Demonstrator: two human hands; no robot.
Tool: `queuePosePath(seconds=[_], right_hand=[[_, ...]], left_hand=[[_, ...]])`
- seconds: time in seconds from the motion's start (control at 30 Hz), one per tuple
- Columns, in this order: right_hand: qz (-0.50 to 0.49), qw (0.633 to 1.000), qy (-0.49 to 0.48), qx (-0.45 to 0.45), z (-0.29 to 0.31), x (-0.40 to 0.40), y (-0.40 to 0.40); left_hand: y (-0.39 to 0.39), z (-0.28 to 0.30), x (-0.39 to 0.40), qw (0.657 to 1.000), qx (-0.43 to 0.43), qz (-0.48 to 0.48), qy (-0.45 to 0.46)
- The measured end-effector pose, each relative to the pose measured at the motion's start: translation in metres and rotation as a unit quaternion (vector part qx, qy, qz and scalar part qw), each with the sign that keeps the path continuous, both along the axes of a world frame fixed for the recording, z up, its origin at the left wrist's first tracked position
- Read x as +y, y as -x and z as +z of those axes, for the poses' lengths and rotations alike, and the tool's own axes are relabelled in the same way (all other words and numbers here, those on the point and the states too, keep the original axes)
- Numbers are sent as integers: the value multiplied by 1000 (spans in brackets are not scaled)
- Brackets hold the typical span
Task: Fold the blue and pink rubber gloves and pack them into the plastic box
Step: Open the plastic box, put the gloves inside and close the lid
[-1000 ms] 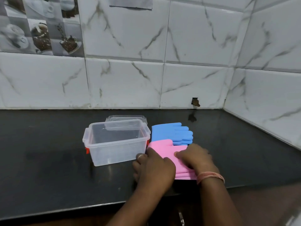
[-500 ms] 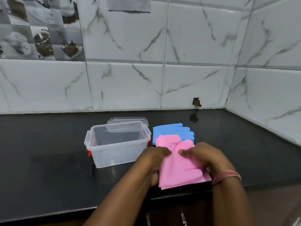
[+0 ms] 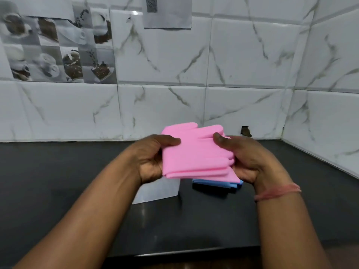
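- The folded pink rubber gloves are held up in the air above the dark countertop, in front of the marble-look wall tiles.
- Their long axis runs roughly from the near fold to the far fingertips: the glove fingers point away from the person and slightly to the right, towards the wall, and the folded edge faces the person.
- The left hand grips the left side of the pink bundle, thumb on top and fingers curled beneath.
- The right hand grips the right side in the same way, thumb pressed on top; a reddish thread band circles that wrist.
- The blue rubber gloves lie flat on the countertop just under the pink ones, only a near edge showing.
- A corner of the clear plastic box shows below the left hand; the rest is hidden.
- A grey paper sheet hangs on the wall, beside tiles printed with coffee cups.
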State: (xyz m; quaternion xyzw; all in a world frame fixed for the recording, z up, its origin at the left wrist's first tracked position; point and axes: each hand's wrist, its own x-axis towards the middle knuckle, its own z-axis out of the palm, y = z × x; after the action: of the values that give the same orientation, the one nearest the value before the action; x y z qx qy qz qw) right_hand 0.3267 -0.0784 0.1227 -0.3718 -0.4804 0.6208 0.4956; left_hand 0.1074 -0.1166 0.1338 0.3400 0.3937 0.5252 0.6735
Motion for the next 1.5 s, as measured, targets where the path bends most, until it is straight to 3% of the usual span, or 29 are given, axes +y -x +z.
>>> queuePosePath(seconds=[0.2, 0.37, 0.53, 0.73, 0.8, 0.97, 1.03, 1.13, 1.2, 1.3, 1.5], right_hand=[[8, 993, -53, -107, 14, 52, 102], [-11, 968, -93, -231, -23, 80, 152], [-41, 933, -105, -341, -28, 72, 144], [-24, 826, -102, -554, -19, 43, 122], [-21, 820, -102, -562, -18, 41, 119], [-22, 826, -101, -555, -14, 39, 112], [-19, 839, -87, -537, -11, 40, 108], [-27, 871, -68, -487, -6, 46, 100], [-29, 850, -83, -520, -2, 42, 97], [-7, 802, -103, -589, -2, 31, 98], [35, 717, -140, -682, 0, 14, 108]], left_hand=[[79, 11, 18, 992, 54, 115, 26], [97, -20, 33, 970, 127, 191, 83], [95, -28, 42, 964, 198, 150, 99], [75, -29, 34, 951, 288, 44, 107], [70, -24, 33, 943, 317, 28, 96], [66, -22, 40, 886, 440, 142, 31], [69, -24, 43, 898, 418, 135, 42], [76, -22, 45, 939, 316, 122, 56], [78, -22, 47, 942, 322, 90, 39], [77, -24, 45, 903, 427, 47, 19], [77, -21, 41, 834, 552, 0, -21]])
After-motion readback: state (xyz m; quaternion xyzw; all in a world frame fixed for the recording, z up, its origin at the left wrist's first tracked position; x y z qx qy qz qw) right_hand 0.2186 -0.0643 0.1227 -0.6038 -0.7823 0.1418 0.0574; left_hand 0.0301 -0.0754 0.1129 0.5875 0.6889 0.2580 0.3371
